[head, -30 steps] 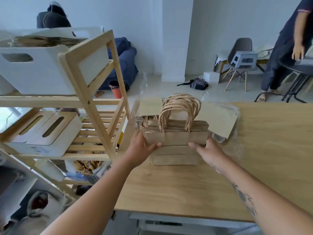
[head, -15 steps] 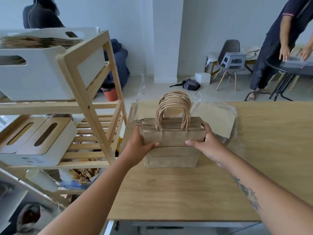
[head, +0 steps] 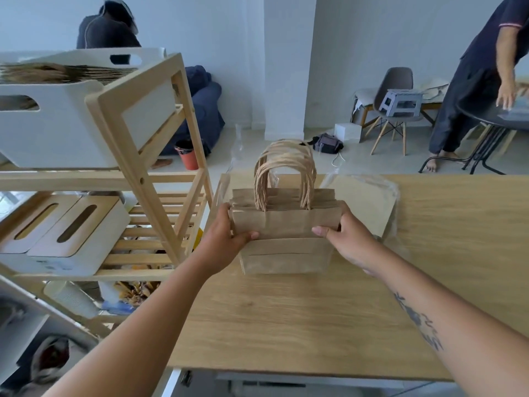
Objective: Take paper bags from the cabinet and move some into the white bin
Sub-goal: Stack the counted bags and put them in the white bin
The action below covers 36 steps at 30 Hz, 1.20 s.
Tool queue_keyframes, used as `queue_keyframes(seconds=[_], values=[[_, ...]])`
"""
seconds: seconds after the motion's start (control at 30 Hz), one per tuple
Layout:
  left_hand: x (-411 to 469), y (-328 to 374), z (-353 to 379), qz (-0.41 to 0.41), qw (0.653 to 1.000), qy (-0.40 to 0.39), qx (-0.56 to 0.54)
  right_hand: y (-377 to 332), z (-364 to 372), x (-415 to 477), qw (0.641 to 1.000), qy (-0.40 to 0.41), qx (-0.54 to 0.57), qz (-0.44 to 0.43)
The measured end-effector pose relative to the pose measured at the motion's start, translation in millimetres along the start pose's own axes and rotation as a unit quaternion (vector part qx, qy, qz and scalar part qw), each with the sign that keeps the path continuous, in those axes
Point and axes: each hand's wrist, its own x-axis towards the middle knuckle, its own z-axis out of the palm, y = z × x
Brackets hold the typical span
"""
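From the head camera we see our left hand (head: 221, 239) and right hand (head: 347, 236) clasping a stack of brown paper bags (head: 286, 224) from either side, thumbs pressed on the front. The stack stands upright on the wooden table (head: 315, 325), twisted handles (head: 284, 173) pointing up. The white bin (head: 65, 130), with more bags inside, sits atop the wooden shelf unit (head: 148, 179) at left.

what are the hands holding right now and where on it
Both hold one stack of brown paper bags by its upper side edges: left hand on the left edge, right hand on the right, thumbs across the front, below the twisted handles.
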Motion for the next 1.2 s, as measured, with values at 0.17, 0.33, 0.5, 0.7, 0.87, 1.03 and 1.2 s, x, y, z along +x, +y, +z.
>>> queue_keyframes(seconds=[0.17,0.33,0.5,0.7,0.87,1.03,1.2], values=[[-15,-1,19,-0.034,0.996,-0.072,0.039,26,5,-9,0.999,-0.04,0.006,0.026],[-10,3,23,-0.034,0.998,-0.055,0.028,22,5,-3,1.0,-0.012,-0.012,0.013],[-3,9,8,-0.008,0.999,-0.032,0.002,3,-5,-1,1.0,0.013,-0.011,-0.021],[-32,-7,24,-0.05,0.997,-0.051,0.001,22,14,-16,0.999,-0.034,-0.032,0.01],[-34,-4,30,-0.113,0.992,-0.012,-0.05,26,25,-12,0.998,-0.031,0.022,0.041],[-32,-12,19,-0.173,0.984,0.018,-0.029,32,39,-10,0.987,-0.059,0.1,0.11],[-67,-20,33,-0.214,0.976,0.031,0.013,55,83,-49,0.985,-0.012,0.069,0.157]])
